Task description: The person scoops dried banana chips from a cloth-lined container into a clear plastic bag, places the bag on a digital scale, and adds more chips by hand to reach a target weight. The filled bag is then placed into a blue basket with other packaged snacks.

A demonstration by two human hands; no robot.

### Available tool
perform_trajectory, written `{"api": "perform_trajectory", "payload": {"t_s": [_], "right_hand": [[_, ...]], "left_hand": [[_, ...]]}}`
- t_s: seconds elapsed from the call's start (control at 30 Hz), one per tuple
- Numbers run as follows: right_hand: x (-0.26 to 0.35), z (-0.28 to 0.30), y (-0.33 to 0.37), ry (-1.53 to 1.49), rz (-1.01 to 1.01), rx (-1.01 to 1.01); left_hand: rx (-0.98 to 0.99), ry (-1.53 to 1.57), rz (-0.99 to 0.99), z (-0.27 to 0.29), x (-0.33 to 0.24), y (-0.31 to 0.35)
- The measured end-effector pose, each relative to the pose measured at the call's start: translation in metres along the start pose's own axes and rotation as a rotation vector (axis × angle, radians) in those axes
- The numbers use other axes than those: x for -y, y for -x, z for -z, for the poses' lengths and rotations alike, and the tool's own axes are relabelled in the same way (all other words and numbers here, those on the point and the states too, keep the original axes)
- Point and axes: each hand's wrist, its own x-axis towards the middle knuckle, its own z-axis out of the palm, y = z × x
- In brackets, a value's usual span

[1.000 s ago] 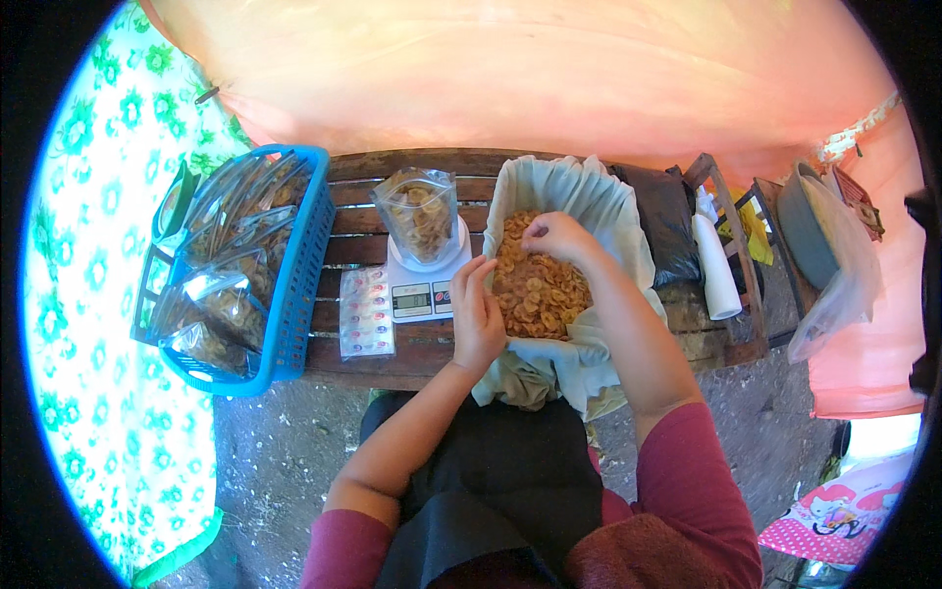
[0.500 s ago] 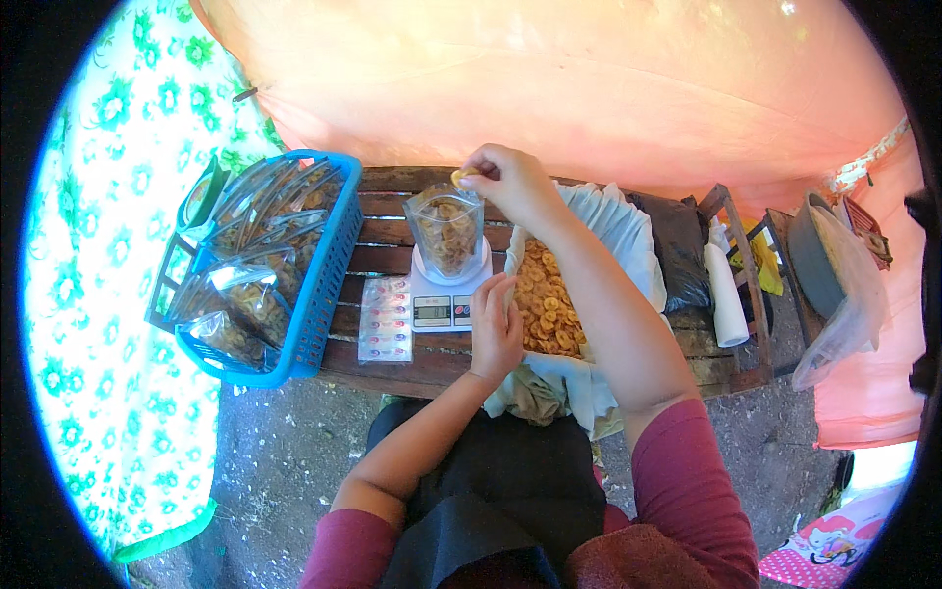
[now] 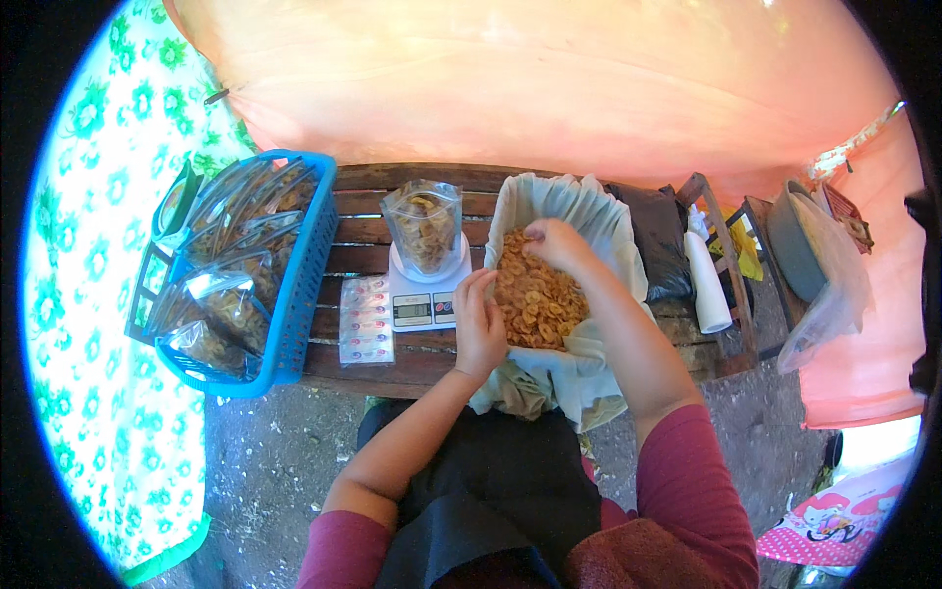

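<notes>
A clear stand-up pouch (image 3: 426, 228), partly filled with banana chips, stands upright with its top open on a white digital kitchen scale (image 3: 410, 287). To its right is a cloth-lined container (image 3: 610, 236) holding a heap of loose banana chips (image 3: 538, 304). My right hand (image 3: 561, 245) reaches into the far left part of this heap, its fingertips pinched together at the chips; what lies between them is mostly hidden. Beside the scale, my left hand (image 3: 481, 329) rests against the container's near left edge, fingers stretched forward and holding nothing visible.
A blue plastic basket (image 3: 306, 280) of filled pouches stands at the left. A sheet of printed labels (image 3: 366, 322) lies left of the scale. Right of the container are a black plastic bag (image 3: 653, 240), a white roll (image 3: 708, 285) and a grey basin (image 3: 797, 245). The slatted wooden table (image 3: 368, 204) carries most of this.
My right hand has moved from above the pouch's mouth, where it held a chip, down into the heap of chips. My left hand stays by the container's edge. The view has shifted slightly.
</notes>
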Motion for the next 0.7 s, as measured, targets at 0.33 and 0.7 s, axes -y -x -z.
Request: {"api": "perform_trajectory", "payload": {"t_s": [0.33,0.7], "right_hand": [[-0.022,0.0,0.029,0.094,-0.064,0.148],[-0.001,0.001,0.024,-0.081,-0.021,0.067]], "left_hand": [[-0.008,-0.045,0.006,-0.001,0.003,0.001],[-0.438,-0.114,0.04,0.083,0.025,-0.045]]}}
